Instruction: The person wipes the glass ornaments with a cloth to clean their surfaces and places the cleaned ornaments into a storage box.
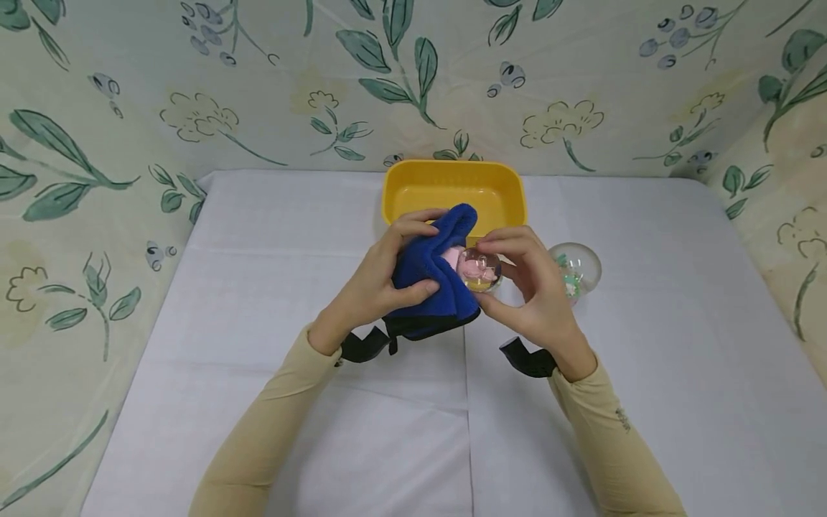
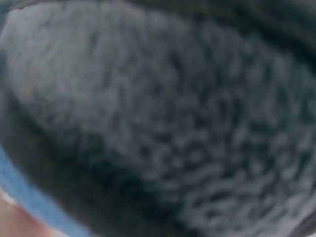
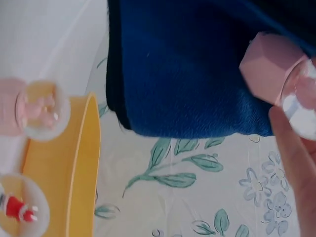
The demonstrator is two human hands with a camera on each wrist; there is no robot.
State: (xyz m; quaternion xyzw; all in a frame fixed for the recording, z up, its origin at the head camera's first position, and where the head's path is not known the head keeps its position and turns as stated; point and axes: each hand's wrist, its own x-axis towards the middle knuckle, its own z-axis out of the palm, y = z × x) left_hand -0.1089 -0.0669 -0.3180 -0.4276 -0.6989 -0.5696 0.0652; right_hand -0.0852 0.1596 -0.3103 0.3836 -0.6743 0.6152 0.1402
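Note:
A blue cloth [image 1: 423, 276] with a black edge is held in my left hand [image 1: 371, 280], folded round the pink faceted base [image 3: 273, 69] of a snow globe [image 1: 479, 269]. My right hand [image 1: 533, 287] holds the globe's clear dome by its fingertips, thumb below and fingers above. A small pink figure shows inside the dome. The globe lies tilted on its side, base towards the left hand, part of the base hidden by cloth. In the left wrist view, the cloth's dark grey fuzzy side [image 2: 163, 113] fills nearly everything, with a blue strip at lower left.
A yellow basin [image 1: 454, 169] stands at the table's back edge. Right of my right hand is a snow globe with green inside [image 1: 584, 267]. The right wrist view also shows a pink-based globe [image 3: 47, 111] and one with a red figure [image 3: 22, 207] beside the basin.

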